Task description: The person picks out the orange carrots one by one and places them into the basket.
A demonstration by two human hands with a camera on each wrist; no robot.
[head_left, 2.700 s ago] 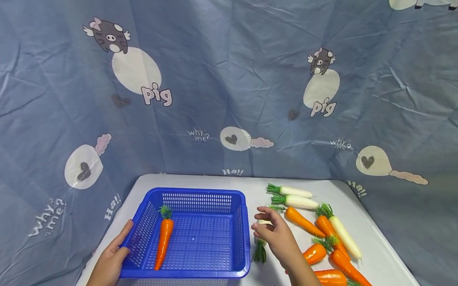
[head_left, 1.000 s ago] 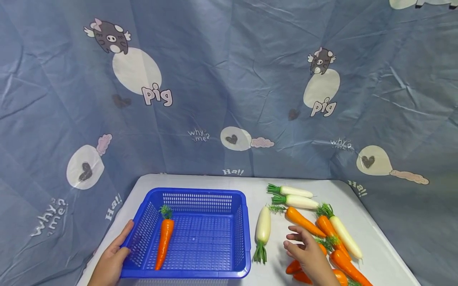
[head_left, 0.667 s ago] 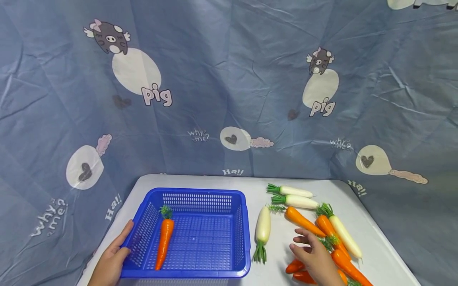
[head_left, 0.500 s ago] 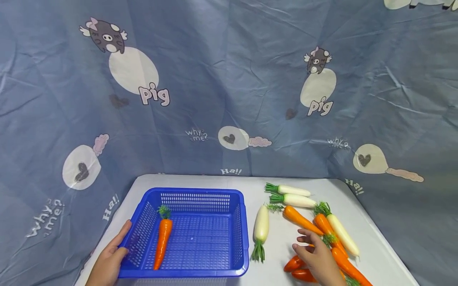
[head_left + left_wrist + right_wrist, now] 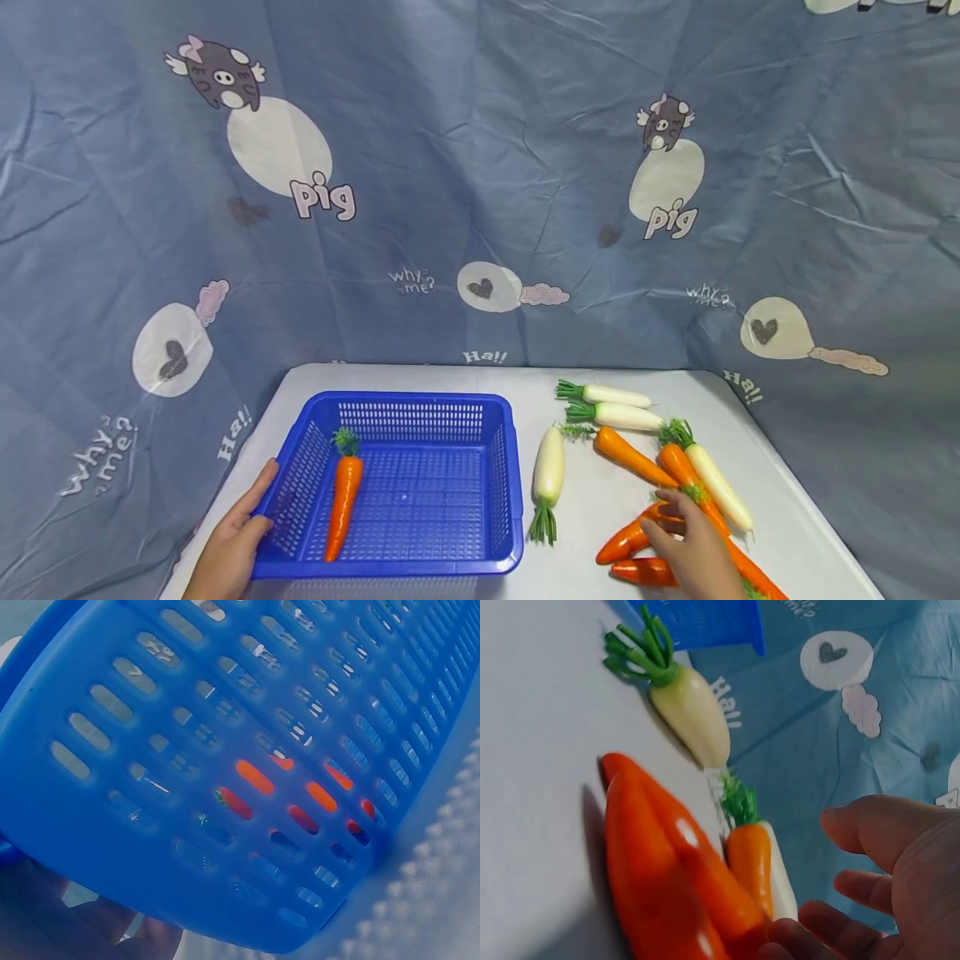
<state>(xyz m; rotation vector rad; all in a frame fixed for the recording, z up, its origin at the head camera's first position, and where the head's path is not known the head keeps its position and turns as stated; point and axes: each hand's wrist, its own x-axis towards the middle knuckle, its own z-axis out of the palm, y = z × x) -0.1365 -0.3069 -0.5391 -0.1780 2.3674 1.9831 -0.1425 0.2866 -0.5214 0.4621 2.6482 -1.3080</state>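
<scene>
My left hand [image 5: 228,542] holds the left rim of a blue plastic basket [image 5: 390,568]; in the left wrist view its fingers [image 5: 105,919] show dimly under the rim. One carrot [image 5: 345,504] with a green top lies inside the basket. My right hand [image 5: 693,546] hovers, fingers parted and slightly bent, over the near carrots on the right. Below it two carrots lie side by side, an upper carrot [image 5: 626,537] and a lower carrot [image 5: 643,572]. In the right wrist view the fingertips [image 5: 787,941] are close beside these carrots [image 5: 649,862]; contact cannot be made out.
A white radish [image 5: 550,467] lies right of the basket. Two more radishes [image 5: 626,416] lie at the back, another radish [image 5: 720,487] at the right among several carrots [image 5: 633,457]. The white table [image 5: 585,517] is backed by a blue printed cloth [image 5: 420,167].
My right hand has let go of the radish beside the basket and moved right and nearer, over the carrots. The left hand has stayed at the basket rim.
</scene>
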